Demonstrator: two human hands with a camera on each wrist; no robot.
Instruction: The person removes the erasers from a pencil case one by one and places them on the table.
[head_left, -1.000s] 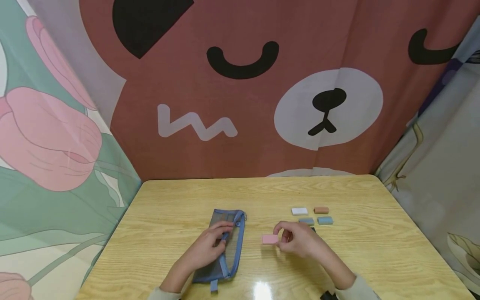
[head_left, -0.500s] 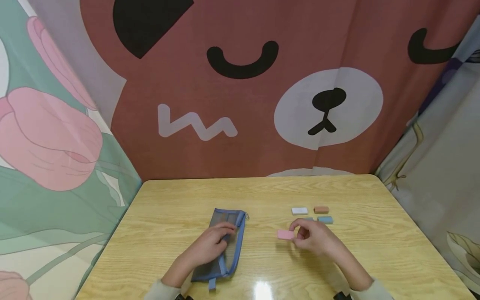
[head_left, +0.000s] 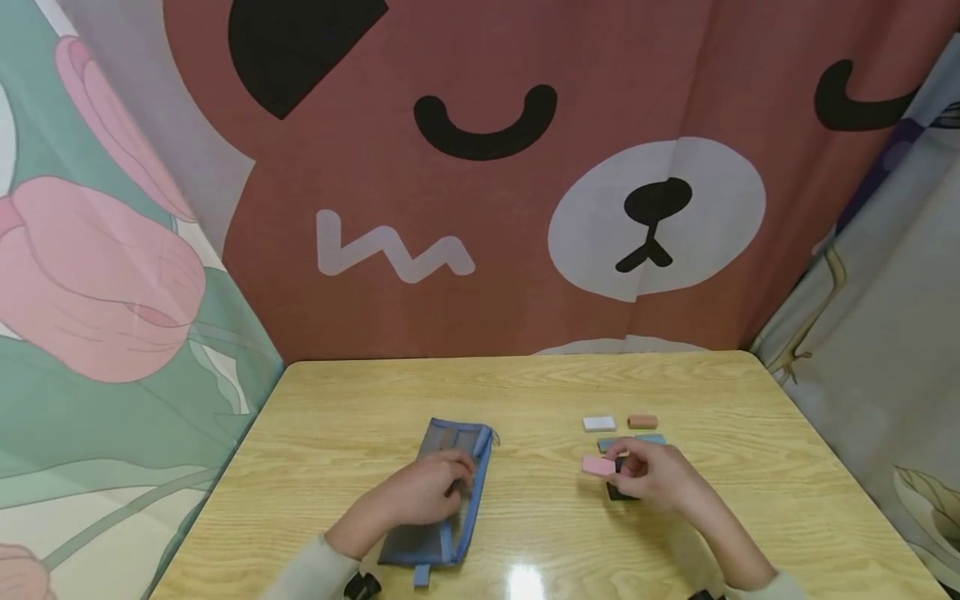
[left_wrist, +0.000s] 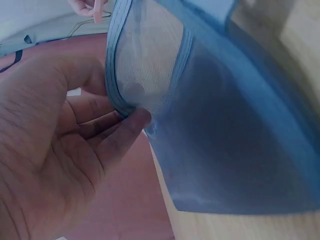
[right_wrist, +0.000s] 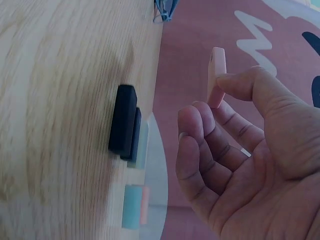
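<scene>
A blue-trimmed mesh pencil case lies on the left part of the table with its zip side open. My left hand is over it. In the left wrist view, thumb and fingers pinch the case's zipped edge. A pink eraser is held by one end between the thumb and fingertips of my right hand, raised off the table. Beneath that hand are two black blocks, likely erasers, partly covered in the head view.
Behind my right hand lie a white eraser, an orange-brown one and two blue ones, the left and the right. A printed curtain hangs along the table's back edge.
My right hand has carried the pink eraser to the right, away from the pencil case and over towards the black blocks. The left hand keeps to the case, its fingers shifting slightly right.
</scene>
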